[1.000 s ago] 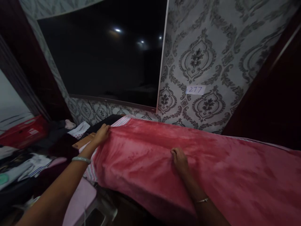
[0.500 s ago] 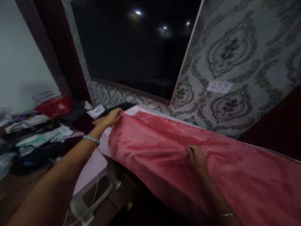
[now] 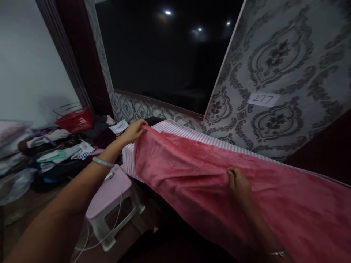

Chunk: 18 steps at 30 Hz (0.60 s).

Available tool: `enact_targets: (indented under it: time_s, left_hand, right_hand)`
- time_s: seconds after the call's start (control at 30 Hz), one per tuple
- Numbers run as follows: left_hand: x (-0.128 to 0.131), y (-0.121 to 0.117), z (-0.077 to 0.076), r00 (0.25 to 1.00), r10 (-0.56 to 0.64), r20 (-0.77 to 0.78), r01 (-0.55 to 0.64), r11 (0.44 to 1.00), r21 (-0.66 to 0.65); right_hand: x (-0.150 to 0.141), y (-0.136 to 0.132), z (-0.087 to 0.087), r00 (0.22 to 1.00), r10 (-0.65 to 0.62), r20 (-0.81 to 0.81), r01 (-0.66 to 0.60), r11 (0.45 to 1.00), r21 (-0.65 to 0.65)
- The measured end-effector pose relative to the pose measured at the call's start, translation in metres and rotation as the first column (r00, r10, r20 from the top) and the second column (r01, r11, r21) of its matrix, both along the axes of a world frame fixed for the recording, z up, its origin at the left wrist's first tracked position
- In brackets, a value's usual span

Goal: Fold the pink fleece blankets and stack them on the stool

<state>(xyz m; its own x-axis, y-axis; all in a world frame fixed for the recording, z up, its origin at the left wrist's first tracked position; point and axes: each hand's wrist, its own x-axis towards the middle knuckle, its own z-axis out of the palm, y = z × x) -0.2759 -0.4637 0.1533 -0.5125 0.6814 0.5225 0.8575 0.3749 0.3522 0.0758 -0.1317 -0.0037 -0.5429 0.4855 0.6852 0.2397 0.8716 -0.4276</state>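
Note:
A plush pink-red blanket (image 3: pixel 296 204) is spread over a striped cloth (image 3: pixel 197 137), whose pink, white and grey edge shows along the wall side and at the left end. My left hand (image 3: pixel 136 130) pinches the blanket's far left corner and lifts it a little. With its fingers closed on a fold nearer the middle, my right hand (image 3: pixel 239 184) pulls up a ridge in the fabric. Creases run between the two hands. The blanket's near edge hangs down in front, and what lies under the cloths is hidden.
A pink-topped stool (image 3: pixel 111 190) with a white cable (image 3: pixel 117 213) stands below my left arm. Heaped clothes (image 3: pixel 59 155) and a red basket (image 3: pixel 75 120) lie at the left. Behind the cloths, a large dark screen (image 3: pixel 170 58) hangs on the patterned wall (image 3: pixel 285 62).
The view has shifted left, so everything appears further right. More of the striped cloth shows along the wall side. Both hands keep their hold on the blanket.

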Motion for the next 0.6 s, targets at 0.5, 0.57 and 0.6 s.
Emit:
enact_targets:
  time_s: [0.5, 0.57, 0.6]
  left_hand:
    - [0.051, -0.01, 0.042, 0.98, 0.166, -0.108, -0.145, 0.974, 0.176]
    - [0.059, -0.011, 0.052, 0.975, 0.189, -0.118, -0.166, 0.969, 0.181]
    - [0.062, -0.011, 0.058, 0.97, 0.207, -0.131, -0.182, 0.966, 0.183]
  right_hand:
    - [0.039, -0.032, 0.007, 0.994, 0.068, 0.086, -0.099, 0.899, 0.428]
    - [0.038, -0.033, 0.005, 0.995, 0.069, 0.071, -0.093, 0.897, 0.433]
    - [0.037, -0.033, 0.004, 0.995, 0.073, 0.064, -0.094, 0.898, 0.429]
